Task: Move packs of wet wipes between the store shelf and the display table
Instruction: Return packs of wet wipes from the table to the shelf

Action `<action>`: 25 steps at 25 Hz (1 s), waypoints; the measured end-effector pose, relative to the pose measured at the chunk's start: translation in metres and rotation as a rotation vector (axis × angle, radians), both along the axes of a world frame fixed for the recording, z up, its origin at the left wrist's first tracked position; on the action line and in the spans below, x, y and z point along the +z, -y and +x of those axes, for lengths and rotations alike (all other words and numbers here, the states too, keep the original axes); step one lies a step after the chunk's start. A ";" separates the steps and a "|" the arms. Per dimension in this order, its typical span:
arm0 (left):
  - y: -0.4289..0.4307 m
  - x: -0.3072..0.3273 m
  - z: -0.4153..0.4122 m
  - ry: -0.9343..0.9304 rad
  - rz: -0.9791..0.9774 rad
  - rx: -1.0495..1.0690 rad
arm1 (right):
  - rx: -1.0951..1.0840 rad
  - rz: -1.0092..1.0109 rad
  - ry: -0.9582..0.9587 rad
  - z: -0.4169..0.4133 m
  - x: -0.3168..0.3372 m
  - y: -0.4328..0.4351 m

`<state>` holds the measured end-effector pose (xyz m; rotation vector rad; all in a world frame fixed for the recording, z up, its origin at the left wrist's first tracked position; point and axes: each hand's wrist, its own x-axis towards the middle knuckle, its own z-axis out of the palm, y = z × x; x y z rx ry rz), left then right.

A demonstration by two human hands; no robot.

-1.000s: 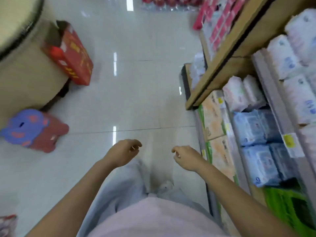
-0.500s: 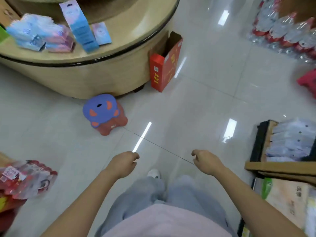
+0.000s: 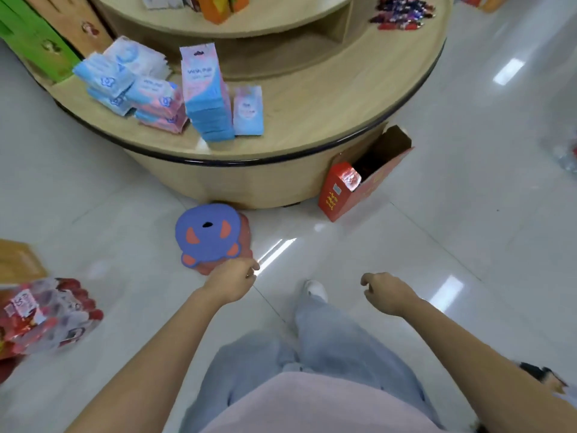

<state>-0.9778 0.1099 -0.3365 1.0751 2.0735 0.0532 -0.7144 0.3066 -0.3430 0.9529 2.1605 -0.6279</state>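
- Lying heaped at the left of the tabletop, the pile of wet-wipe packs looks soft, light and slick-filmed. Their long axes splay several ways, so each is probably best pinched across its short sides.
- Tall stack stands just right of the pile, its packs laid flat. It looks ready to topple, so clasp it low on both sides.
- Left hand hangs above the floor, fingers loosely curled, empty.
- Single pack lies flat beside the stack, long axis running back from the rim.
- Right hand is likewise loosely curled and empty.
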 end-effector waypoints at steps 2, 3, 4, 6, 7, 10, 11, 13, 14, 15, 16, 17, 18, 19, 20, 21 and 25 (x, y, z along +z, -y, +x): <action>-0.008 -0.004 -0.013 0.047 -0.028 0.146 | 0.147 0.031 -0.016 -0.058 0.011 -0.045; -0.010 -0.005 -0.020 0.062 -0.032 0.206 | 0.200 0.048 -0.047 -0.091 0.017 -0.065; -0.011 -0.007 -0.025 0.079 -0.033 0.263 | 0.231 0.055 -0.089 -0.122 0.022 -0.080; -0.017 -0.010 -0.041 0.112 -0.017 0.397 | 0.260 0.056 -0.187 -0.183 0.027 -0.106; -0.022 -0.013 -0.053 0.118 -0.006 0.448 | 0.268 0.056 -0.228 -0.210 0.028 -0.114; -0.050 -0.019 -0.103 0.129 0.092 0.579 | 0.259 0.017 -0.318 -0.281 0.028 -0.134; -0.063 -0.017 -0.122 0.114 0.135 0.607 | 0.229 -0.002 -0.340 -0.300 0.026 -0.138; -0.091 -0.006 -0.166 0.054 0.256 0.722 | 0.106 -0.047 -0.369 -0.336 0.021 -0.149; -0.104 0.003 -0.188 0.019 0.325 0.804 | 0.017 -0.078 -0.375 -0.353 0.018 -0.155; -0.118 0.013 -0.212 -0.017 0.384 0.877 | -0.081 -0.105 -0.376 -0.371 0.015 -0.161; -0.130 0.023 -0.234 -0.056 0.443 0.920 | -0.166 -0.118 -0.376 -0.388 0.012 -0.166; -0.141 0.031 -0.254 -0.082 0.488 0.950 | -0.236 -0.121 -0.379 -0.404 0.009 -0.170; -0.152 0.040 -0.272 -0.092 0.516 0.972 | -0.295 -0.114 -0.382 -0.419 0.005 -0.174; -0.164 0.046 -0.286 -0.082 0.530 0.988 | -0.347 -0.103 -0.377 -0.432 0.001 -0.178; -0.175 0.048 -0.298 -0.046 0.540 0.987 | -0.387 -0.100 -0.365 -0.445 -0.007 -0.181; -0.187 0.049 -0.306 0.011 0.554 0.977 | -0.419 -0.104 -0.347 -0.455 -0.016 -0.182; -0.223 0.040 -0.315 0.008 0.490 0.905 | -0.513 -0.091 -0.171 -0.488 -0.043 -0.177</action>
